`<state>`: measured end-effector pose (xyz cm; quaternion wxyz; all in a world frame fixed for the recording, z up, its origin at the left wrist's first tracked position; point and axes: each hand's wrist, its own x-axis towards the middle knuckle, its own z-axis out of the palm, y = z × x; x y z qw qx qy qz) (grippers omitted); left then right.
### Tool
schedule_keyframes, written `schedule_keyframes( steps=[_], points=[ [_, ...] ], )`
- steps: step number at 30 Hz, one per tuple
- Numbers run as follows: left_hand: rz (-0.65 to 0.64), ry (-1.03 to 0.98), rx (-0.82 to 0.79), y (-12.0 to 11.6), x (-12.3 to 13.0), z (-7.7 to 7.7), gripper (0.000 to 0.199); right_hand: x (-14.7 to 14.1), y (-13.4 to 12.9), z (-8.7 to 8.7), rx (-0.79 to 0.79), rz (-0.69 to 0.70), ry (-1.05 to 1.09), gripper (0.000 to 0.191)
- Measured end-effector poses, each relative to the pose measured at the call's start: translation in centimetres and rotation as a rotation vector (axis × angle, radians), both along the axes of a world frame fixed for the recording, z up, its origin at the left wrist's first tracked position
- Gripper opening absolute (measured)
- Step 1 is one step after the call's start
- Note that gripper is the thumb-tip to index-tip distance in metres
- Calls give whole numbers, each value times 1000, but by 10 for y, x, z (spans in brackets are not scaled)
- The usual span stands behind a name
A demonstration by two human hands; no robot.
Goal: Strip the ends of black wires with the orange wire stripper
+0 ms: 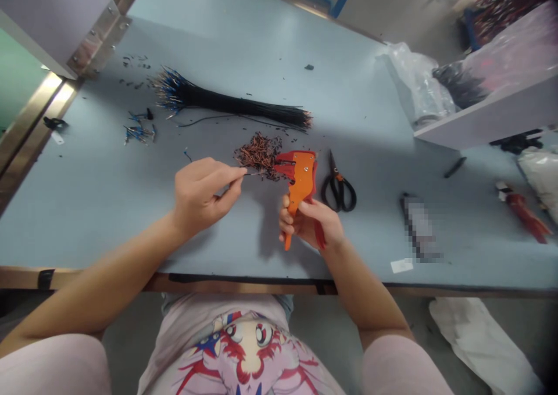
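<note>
My right hand (310, 222) is wrapped round the handles of an orange and red wire stripper (304, 175), its jaws pointing left. My left hand (209, 194) pinches a thin dark wire (253, 173) between thumb and forefinger, its free end pointing toward the jaws with a small gap. Behind the jaws lies a pile of copper-coloured and black scraps (258, 151). Farther back, a long bundle of black wires (235, 103) has blue terminals at its left end and bare copper tips at its right. Black scissors (338, 189) lie right of the stripper.
Loose blue-ended pieces (139, 132) lie at the left. A blurred, pixelated object (419, 226), a paper slip (401, 265) and a red-handled tool (525, 214) lie at the right. A raised shelf (488, 113) with plastic bags stands back right; a purple panel (54, 17) rises back left.
</note>
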<state>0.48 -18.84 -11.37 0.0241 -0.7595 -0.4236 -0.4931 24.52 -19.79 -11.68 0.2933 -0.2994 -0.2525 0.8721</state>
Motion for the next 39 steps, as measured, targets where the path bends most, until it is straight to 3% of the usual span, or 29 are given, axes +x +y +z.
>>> schedule_keyframes(
  steps=[9,29,39],
  points=[
    [12,102,-8,-1,-3,-1,13,-1,-3,0,11,5,-7,24],
    [-62,-151,-269,-2,10,1,12,-3,-5,-4,-1,8,-21,26],
    [-82,-139,-246,-3,9,-2,9,-4,-11,-2,148,119,-84,35]
  ],
)
